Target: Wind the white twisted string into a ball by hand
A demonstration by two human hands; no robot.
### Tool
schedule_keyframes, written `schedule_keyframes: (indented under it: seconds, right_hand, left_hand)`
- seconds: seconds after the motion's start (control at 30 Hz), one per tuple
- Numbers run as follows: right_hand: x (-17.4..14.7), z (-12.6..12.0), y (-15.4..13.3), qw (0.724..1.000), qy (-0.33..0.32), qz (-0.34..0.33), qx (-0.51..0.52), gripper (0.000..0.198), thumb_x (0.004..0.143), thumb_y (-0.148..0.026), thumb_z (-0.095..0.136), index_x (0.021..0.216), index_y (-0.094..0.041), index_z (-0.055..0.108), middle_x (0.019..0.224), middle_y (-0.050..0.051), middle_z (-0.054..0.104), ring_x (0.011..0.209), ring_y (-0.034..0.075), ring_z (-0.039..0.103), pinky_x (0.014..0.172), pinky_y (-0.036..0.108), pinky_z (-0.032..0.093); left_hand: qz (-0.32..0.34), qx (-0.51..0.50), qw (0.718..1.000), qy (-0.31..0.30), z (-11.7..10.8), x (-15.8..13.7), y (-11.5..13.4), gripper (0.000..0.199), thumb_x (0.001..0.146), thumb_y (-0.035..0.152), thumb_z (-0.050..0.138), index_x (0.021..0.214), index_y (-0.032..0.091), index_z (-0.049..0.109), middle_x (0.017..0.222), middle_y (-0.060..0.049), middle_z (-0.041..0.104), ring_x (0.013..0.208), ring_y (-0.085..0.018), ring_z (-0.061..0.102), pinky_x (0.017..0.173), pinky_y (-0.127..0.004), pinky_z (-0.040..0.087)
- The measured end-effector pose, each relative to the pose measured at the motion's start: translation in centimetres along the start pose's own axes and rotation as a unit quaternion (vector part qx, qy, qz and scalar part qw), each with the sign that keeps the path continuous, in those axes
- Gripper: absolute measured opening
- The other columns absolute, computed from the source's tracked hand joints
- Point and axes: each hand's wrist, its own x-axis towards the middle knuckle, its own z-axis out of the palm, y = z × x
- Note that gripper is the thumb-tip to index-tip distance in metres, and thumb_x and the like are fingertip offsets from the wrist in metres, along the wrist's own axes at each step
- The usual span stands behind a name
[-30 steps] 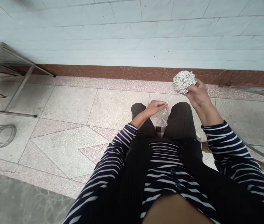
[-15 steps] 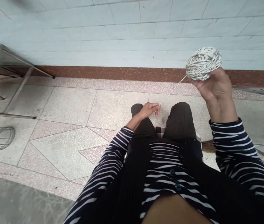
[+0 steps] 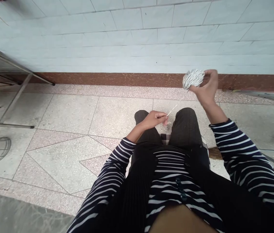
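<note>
The ball of string (image 3: 193,78) at the upper right was white with dark flecks. The sleeves (image 3: 243,155) had dark blue and white stripes. The trousers (image 3: 186,126) were dark. The wall (image 3: 137,38) was pale blue.

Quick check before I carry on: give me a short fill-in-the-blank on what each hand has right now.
1. The right hand holds a ball of ____.
2. The left hand pinches the loose strand above the ____.
3. The strand runs up from the left hand to the ____.
4. The metal frame stands on the person's ____ side.

Missing words: twine; knees; ball; left
</note>
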Motion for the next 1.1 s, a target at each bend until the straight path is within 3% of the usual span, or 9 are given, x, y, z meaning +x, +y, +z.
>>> schedule_keyframes:
  seconds: [0.13, 0.23, 0.33, 0.4, 0.57, 0.73, 0.8, 0.93, 1.1]
  right_hand:
    - [-0.9, 1.3, 3.5, 0.999, 0.009, 0.026, -0.032, 0.073, 0.052, -0.040, 0.091, 0.123, -0.038, 0.076, 0.115, 0.003, 0.081, 0.123, 0.041, 0.068, 0.097, 0.056, 0.057]
    - [-2.0, 1.7, 6.2, 0.996, 0.000, 0.066, -0.056, 0.057, 0.052, -0.030, 0.088, 0.108, -0.029, 0.076, 0.103, 0.004, 0.078, 0.108, 0.035, 0.071, 0.094, 0.050, 0.058]
    - [-2.8, 1.4, 7.4, 0.991, -0.065, 0.115, -0.021, 0.046, 0.050, -0.023, 0.086, 0.095, -0.024, 0.074, 0.097, 0.005, 0.076, 0.097, 0.030, 0.072, 0.091, 0.045, 0.058]
    - [-3.1, 0.9, 7.1, 0.990, -0.072, 0.112, 0.040, 0.047, 0.050, -0.023, 0.089, 0.095, -0.023, 0.075, 0.100, 0.005, 0.077, 0.098, 0.029, 0.073, 0.091, 0.043, 0.059]
    - [-2.6, -0.1, 3.1, 0.993, 0.062, 0.012, 0.097, 0.052, 0.048, -0.028, 0.095, 0.096, -0.027, 0.076, 0.110, 0.006, 0.080, 0.114, 0.037, 0.075, 0.092, 0.049, 0.064]
    - [-1.7, 0.4, -1.8, 0.986, 0.112, -0.059, 0.107, 0.053, 0.044, -0.035, 0.098, 0.091, -0.027, 0.075, 0.114, 0.009, 0.082, 0.124, 0.044, 0.072, 0.098, 0.060, 0.063]
    - [-1.6, 0.6, -3.6, 0.985, 0.116, -0.087, 0.095, 0.055, 0.045, -0.044, 0.098, 0.095, -0.033, 0.078, 0.119, 0.006, 0.083, 0.132, 0.047, 0.068, 0.099, 0.063, 0.063]
    - [-2.1, 0.7, -7.4, 0.982, 0.126, -0.129, 0.049, 0.071, 0.050, -0.060, 0.096, 0.118, -0.054, 0.079, 0.122, -0.005, 0.084, 0.148, 0.050, 0.057, 0.099, 0.068, 0.064]
    - [-2.7, 0.9, -11.1, 0.971, 0.139, -0.185, 0.063, 0.082, 0.053, -0.055, 0.097, 0.131, -0.062, 0.074, 0.128, -0.010, 0.082, 0.160, 0.051, 0.043, 0.106, 0.072, 0.061]
  left_hand:
    - [0.031, 0.006, 0.998, 0.056, -2.2, 0.2, 2.3, 0.037, 0.101, 0.040, 0.062, 0.077, 0.017, 0.077, 0.082, -0.006, 0.079, 0.083, -0.016, 0.072, 0.088, -0.029, 0.054]
    - [0.052, 0.067, 0.991, 0.101, -3.8, 1.7, 2.6, 0.037, 0.101, 0.037, 0.061, 0.073, 0.017, 0.075, 0.077, -0.004, 0.077, 0.077, -0.015, 0.069, 0.085, -0.028, 0.052]
    - [0.066, 0.120, 0.987, 0.089, -4.2, 3.5, 2.2, 0.033, 0.100, 0.037, 0.065, 0.076, 0.017, 0.078, 0.082, -0.004, 0.079, 0.081, -0.016, 0.072, 0.087, -0.029, 0.053]
    - [0.078, 0.125, 0.986, 0.079, -4.1, 4.7, 1.7, 0.031, 0.100, 0.040, 0.067, 0.082, 0.018, 0.081, 0.089, -0.005, 0.082, 0.088, -0.018, 0.075, 0.091, -0.030, 0.054]
    - [0.106, 0.069, 0.985, 0.116, -4.1, 7.5, 0.9, 0.029, 0.098, 0.046, 0.075, 0.099, 0.019, 0.085, 0.101, -0.007, 0.084, 0.105, -0.022, 0.078, 0.099, -0.034, 0.055]
    - [0.127, -0.027, 0.988, 0.088, -4.8, 8.6, 1.1, 0.035, 0.102, 0.049, 0.072, 0.113, 0.017, 0.082, 0.084, -0.004, 0.079, 0.086, -0.017, 0.076, 0.096, -0.034, 0.058]
    - [0.129, -0.036, 0.987, 0.089, -5.0, 8.5, 1.1, 0.034, 0.103, 0.048, 0.070, 0.110, 0.016, 0.082, 0.078, -0.003, 0.077, 0.080, -0.016, 0.074, 0.092, -0.033, 0.057]
    - [0.125, -0.008, 0.987, 0.099, -5.5, 7.7, 0.5, 0.038, 0.101, 0.048, 0.071, 0.084, 0.016, 0.079, 0.082, -0.006, 0.078, 0.085, -0.016, 0.074, 0.095, -0.033, 0.056]
    - [0.088, 0.014, 0.987, 0.131, -6.1, 6.8, -1.0, 0.038, 0.100, 0.049, 0.069, 0.083, 0.016, 0.079, 0.094, -0.007, 0.083, 0.096, -0.018, 0.074, 0.103, -0.034, 0.053]
